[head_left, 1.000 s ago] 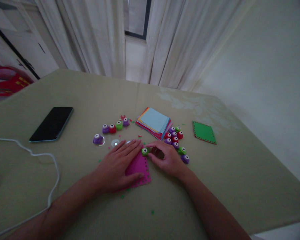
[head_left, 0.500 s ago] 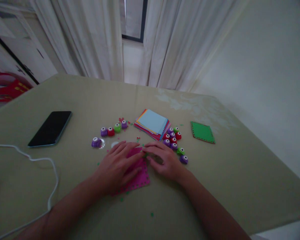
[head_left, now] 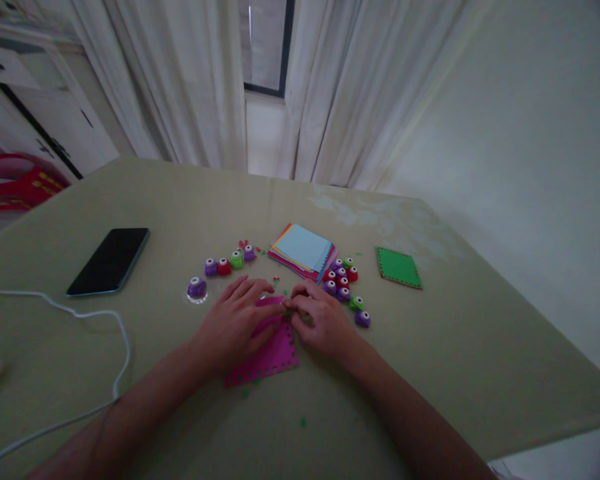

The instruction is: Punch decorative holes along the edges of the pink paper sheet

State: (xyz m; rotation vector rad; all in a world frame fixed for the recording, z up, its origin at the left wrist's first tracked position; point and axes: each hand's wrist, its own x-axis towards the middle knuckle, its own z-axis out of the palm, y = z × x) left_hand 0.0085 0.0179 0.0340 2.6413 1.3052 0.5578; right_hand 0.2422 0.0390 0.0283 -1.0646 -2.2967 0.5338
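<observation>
Pink paper square [head_left: 273, 352] lay flat on the desk [head_left: 460, 347], its near corner toward the person. The left hand [head_left: 235, 320] rested on the square, palm down with fingers spread, pressing it without gripping. The right hand [head_left: 320, 320] sat just right of the square at its far right edge, fingers curled down over that edge; a small punch may have sat under them, but it was hidden, so whether this hand gripped anything could not be told. Both hands met at the square's far corner. Beyond the square lay the paper stack [head_left: 304, 250], loose punches [head_left: 343, 283] and, well right, a green square [head_left: 398, 267]
</observation>
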